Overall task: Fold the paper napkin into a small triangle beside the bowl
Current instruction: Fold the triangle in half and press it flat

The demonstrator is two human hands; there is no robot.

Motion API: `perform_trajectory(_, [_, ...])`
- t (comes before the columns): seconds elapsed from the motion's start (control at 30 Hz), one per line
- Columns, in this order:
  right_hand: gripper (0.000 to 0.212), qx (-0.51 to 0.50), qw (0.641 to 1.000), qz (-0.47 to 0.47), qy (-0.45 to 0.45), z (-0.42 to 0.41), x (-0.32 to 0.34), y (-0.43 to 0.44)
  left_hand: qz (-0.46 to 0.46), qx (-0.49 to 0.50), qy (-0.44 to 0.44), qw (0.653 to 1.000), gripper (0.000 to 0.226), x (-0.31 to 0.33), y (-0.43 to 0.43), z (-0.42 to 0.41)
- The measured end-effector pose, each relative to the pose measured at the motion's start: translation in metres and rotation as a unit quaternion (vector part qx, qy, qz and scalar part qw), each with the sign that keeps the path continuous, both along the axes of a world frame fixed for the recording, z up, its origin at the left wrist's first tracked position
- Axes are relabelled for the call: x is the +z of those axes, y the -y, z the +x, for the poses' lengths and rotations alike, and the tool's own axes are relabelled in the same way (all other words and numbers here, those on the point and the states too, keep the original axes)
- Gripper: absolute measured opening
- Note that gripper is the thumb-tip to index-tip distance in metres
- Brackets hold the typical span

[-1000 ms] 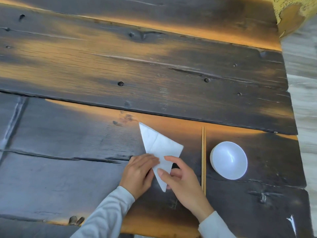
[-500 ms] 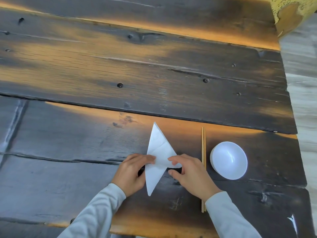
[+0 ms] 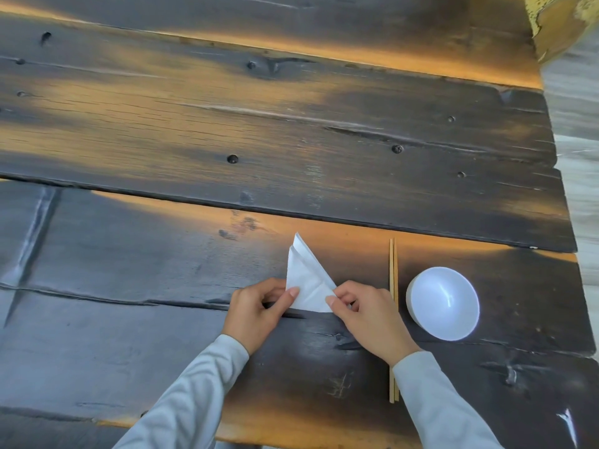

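A white paper napkin [image 3: 306, 276] lies on the dark wooden table as a narrow triangle, its tip pointing away from me. My left hand [image 3: 257, 308] pinches its near left corner between thumb and fingers. My right hand [image 3: 368, 314] pinches the near right corner. The napkin's near edge is partly hidden under my fingers. A white bowl [image 3: 443, 303] stands to the right, apart from the napkin, with a pair of chopsticks [image 3: 393, 270] lying between them.
The table [image 3: 227, 131] is made of rough dark planks with gaps and knots. Its right edge runs just past the bowl, with pale floor [image 3: 580, 131] beyond. A yellow object [image 3: 557, 21] sits at the far right corner.
The long lower point of the napkin has been folded up, so it is now a shorter triangle. Both hands moved to its near corners.
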State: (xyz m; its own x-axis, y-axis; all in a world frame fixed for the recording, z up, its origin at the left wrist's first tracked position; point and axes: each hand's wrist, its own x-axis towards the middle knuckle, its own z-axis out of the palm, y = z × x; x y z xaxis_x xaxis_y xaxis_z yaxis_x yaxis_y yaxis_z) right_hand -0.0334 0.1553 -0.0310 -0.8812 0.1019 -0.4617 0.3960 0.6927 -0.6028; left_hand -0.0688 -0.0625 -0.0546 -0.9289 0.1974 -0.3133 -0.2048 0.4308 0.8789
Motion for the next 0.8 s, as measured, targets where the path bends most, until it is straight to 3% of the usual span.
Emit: perform_trajectory(0.8, [0.013,-0.046,0.999,-0.019,-0.003,0.001,-0.011,0.002,-0.094,0.068,0.051,0.992,0.02,-0.002,-0.016,-0.029])
